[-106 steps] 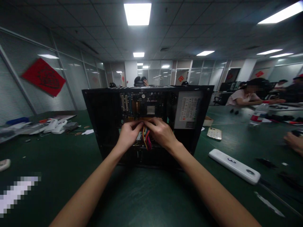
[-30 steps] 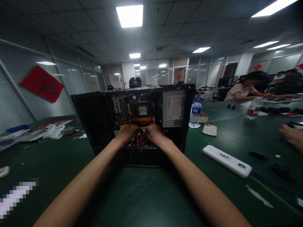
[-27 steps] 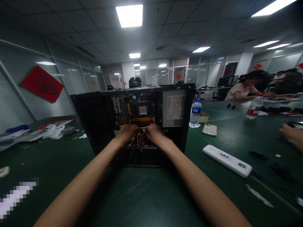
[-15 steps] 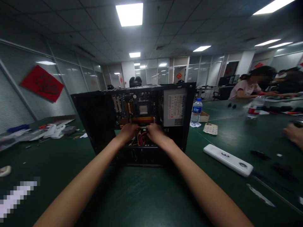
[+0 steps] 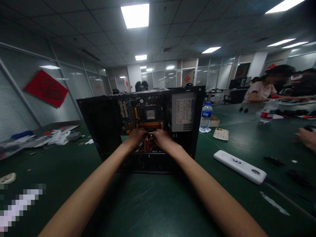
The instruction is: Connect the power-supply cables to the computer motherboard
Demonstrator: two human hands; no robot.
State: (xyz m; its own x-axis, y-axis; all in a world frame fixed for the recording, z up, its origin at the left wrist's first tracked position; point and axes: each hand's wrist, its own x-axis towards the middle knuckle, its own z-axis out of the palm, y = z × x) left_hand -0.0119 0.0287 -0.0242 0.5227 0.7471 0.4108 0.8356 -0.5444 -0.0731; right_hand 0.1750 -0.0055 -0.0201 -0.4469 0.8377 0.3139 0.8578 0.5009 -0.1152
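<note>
An open black computer case stands upright on the green table, its inside facing me. Within it are a motherboard with a silver square near its middle, and a grey power supply at the right. My left hand and my right hand are side by side at the motherboard's lower edge, just under the orange and red memory slots. Both hands have curled fingers, and a small pale thing shows between them. What the fingertips grip is hidden. Red and yellow cables hang below.
Right of the case are a water bottle, a patterned phone and a white power strip. Scraps and plastic bags lie at the left. A person sits across the table; another person's hand is at the right edge.
The whole view has shifted slightly, so things sit a little further right. Both hands stay at the same spot below the memory slots.
</note>
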